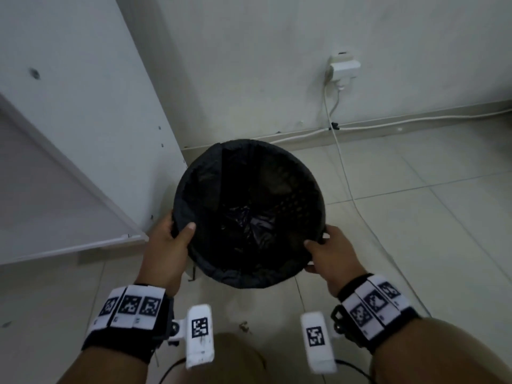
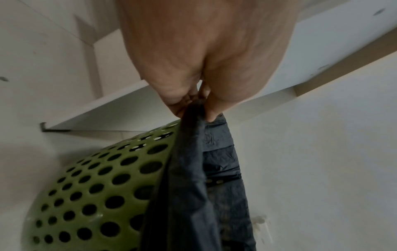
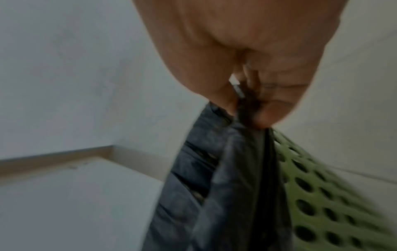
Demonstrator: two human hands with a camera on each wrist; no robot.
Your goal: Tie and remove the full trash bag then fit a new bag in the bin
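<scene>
A black trash bag (image 1: 249,212) lines a round green perforated bin (image 2: 90,195) that stands on the floor by the wall; its edge is folded over the rim all round. My left hand (image 1: 177,231) pinches the bag's edge (image 2: 193,129) at the rim's near left, thumb inside. My right hand (image 1: 321,245) pinches the bag (image 3: 247,152) at the near right of the bin (image 3: 318,195). In the head view the bag hides the bin's green wall. The right wrist view is blurred.
A white cabinet (image 1: 83,120) stands close on the bin's left, its open door (image 1: 55,200) reaching toward me. On the wall behind sits a white socket with a plug (image 1: 343,69), and a cable (image 1: 346,176) trails down across the tiled floor right of the bin.
</scene>
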